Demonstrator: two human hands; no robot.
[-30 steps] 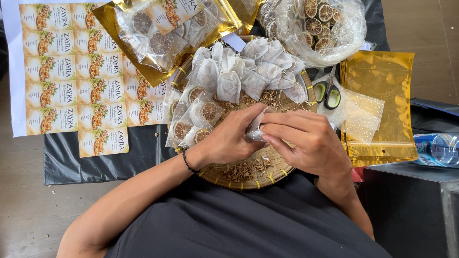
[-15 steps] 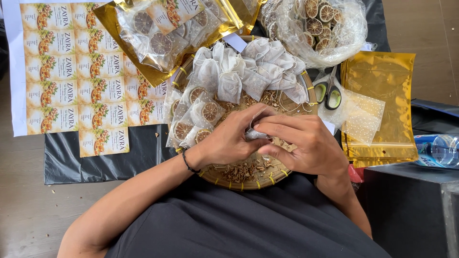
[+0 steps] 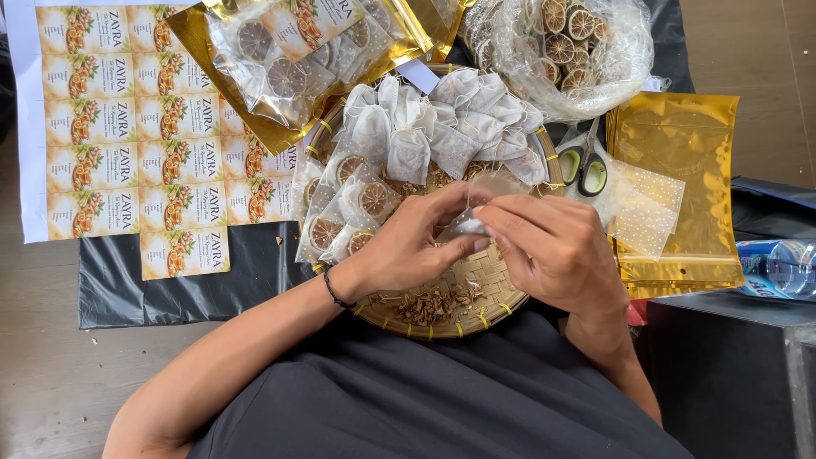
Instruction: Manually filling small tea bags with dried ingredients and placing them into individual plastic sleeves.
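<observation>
2 hands work 1 small clear pouch (image 3: 470,223) above the woven tray (image 3: 459,316): left hand (image 3: 408,251) pinches its lower edge, right hand (image 3: 557,251) grips the top; keep the mouth upward, over the tray, to catch spills.

Support: wooden floor (image 3: 51,340), partly covered by a black plastic sheet (image 3: 170,280). On the sheet: 1 round woven tray (image 3: 476,289) at centre, 1 white sheet of printed labels (image 3: 127,136) overhanging its left edge, gold pouches (image 3: 680,170) toward the right edge, scissors (image 3: 586,161) just beside the tray. A clear bag of dried citrus slices (image 3: 578,42) lies at the far edge.
</observation>
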